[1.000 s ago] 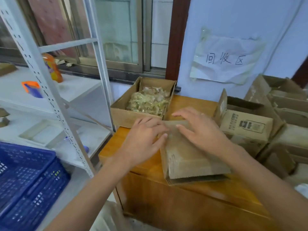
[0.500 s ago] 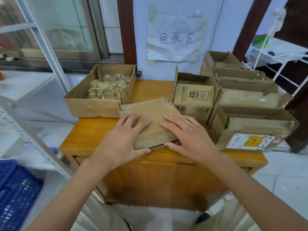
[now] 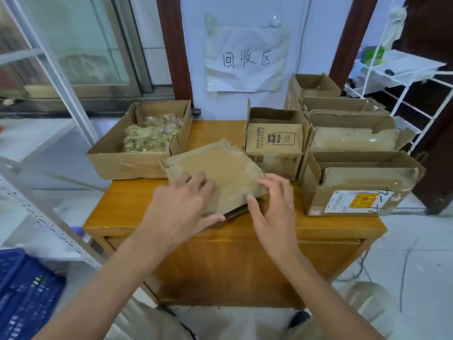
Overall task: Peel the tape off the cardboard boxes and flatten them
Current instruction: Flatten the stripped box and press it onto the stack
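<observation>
Right hand (image 3: 274, 212) has lifted, fingers loose; left hand (image 3: 181, 207) presses flattened box (image 3: 220, 173).

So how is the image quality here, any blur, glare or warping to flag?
Head view: wide-angle warping bends the shelf upright and doorframe; soft, even daylight, no hard shadows; left hand and right hand slightly smeared on the flattened box; window glass washed out.

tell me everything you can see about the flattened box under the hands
The flattened box is plain brown cardboard, scuffed with pale patches, its edges a little ragged. It lies flat and skewed, a corner pointing away, on the wooden table, between the box of tape scraps and the upright boxes. The left hand rests on its near left part; the right hand touches its near right corner.
</observation>
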Tool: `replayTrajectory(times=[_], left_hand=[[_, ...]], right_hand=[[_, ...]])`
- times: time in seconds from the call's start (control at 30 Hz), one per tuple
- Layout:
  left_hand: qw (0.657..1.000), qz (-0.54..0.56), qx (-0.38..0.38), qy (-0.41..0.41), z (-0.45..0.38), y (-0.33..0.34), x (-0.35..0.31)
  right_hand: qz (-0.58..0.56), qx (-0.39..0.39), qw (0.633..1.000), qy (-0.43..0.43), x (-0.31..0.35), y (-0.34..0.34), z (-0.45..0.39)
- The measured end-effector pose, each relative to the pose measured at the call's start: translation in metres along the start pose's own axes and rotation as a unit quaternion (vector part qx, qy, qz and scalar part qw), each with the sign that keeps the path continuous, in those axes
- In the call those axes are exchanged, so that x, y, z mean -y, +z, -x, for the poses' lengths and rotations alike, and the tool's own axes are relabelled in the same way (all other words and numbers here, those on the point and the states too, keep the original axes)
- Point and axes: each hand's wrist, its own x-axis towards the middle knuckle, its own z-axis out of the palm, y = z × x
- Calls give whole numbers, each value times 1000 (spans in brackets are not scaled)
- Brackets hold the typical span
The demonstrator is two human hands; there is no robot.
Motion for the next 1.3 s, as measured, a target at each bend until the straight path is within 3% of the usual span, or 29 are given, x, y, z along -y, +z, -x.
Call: replayTrajectory(times=[0.07, 0.13, 0.3, 0.47, 0.57, 0.67, 0.8, 0.87, 1.0, 1.07, 1.2, 1.3], left_hand=[[1000, -31, 5, 5, 2, -1, -4], [999, -31, 9, -3, 1, -7, -8], [997, -59, 46, 2, -2, -9, -28], [995, 42, -50, -73, -5, -30, -14], [977, 139, -106, -125, 13, -46, -10], [930, 269, -166, -187, 36, -52, -15], [794, 475, -195, -326, 62, -23, -28], [759, 517, -196, -344, 71, 3, -35], [749, 541, -177, -340, 75, 43, -51], [746, 546, -166, -342, 72, 53, -61], [746, 542, -160, -353, 70, 68, -68], [768, 517, -171, -337, 69, 72, -66]], right_hand=[[-40, -56, 997, 47, 5, 3, 15], [-64, -63, 992, 86, 10, 5, 23], [-108, 9, 976, 188, 12, 13, 24], [-193, 137, 929, 286, 25, 10, 16], [-178, 166, 940, 239, 44, 3, 10], [-146, 117, 967, 174, 59, -11, 5], [-176, 102, 974, 96, 53, -40, 0], [-157, 101, 979, 83, 39, -44, 0], [-46, 75, 994, 68, 20, -35, 3], [60, 26, 998, -10, 17, -31, -2], [170, -76, 971, -152, 24, -30, -23], [249, -85, 940, -217, 31, -32, -37]])
